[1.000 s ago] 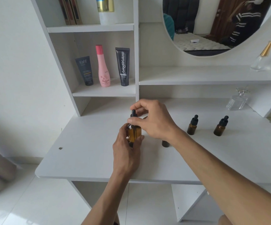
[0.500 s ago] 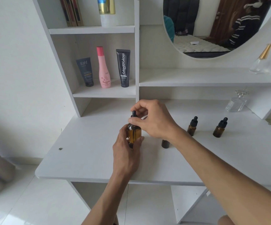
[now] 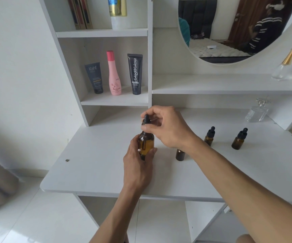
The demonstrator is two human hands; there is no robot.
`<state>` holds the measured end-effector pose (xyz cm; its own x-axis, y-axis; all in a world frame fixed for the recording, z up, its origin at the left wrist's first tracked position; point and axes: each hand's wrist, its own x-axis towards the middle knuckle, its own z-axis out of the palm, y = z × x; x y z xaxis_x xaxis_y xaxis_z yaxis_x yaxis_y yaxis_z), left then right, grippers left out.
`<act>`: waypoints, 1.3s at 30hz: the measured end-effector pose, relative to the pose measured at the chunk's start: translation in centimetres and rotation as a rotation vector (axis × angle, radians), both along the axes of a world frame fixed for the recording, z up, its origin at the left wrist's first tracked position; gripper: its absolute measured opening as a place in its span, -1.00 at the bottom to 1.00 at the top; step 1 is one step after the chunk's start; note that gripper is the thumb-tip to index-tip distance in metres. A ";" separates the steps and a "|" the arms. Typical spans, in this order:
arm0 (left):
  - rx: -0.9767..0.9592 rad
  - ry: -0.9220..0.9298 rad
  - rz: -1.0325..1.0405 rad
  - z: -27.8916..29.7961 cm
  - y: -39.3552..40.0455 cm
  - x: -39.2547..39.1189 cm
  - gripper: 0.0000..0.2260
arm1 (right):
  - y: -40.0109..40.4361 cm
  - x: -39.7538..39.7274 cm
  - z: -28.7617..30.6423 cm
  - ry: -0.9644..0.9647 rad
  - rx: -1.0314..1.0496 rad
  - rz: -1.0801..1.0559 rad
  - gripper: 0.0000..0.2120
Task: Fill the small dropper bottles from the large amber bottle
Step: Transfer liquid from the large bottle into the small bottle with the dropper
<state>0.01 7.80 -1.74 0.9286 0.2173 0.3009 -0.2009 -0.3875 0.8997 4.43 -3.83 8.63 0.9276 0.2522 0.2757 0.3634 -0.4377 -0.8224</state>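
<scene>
Gripping the large amber bottle (image 3: 146,144) in my left hand (image 3: 138,165), my right hand (image 3: 166,127) pinched its dropper cap (image 3: 146,121); a jerk might spill liquid

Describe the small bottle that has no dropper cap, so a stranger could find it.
On the white desk, look just right of the large amber bottle held in both hands. The small amber bottle stands partly behind the right forearm. Unlike its two neighbours further right, no black dropper top shows.

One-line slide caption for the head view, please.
Left hand grips the large amber glass bottle on the white desk; right hand pinches its black dropper cap.
</scene>
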 end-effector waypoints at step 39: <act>0.004 0.002 0.006 -0.5 0.0 0.1 -0.60 | 0.8 0.1 0.3 -0.144 0.174 -0.115 -0.79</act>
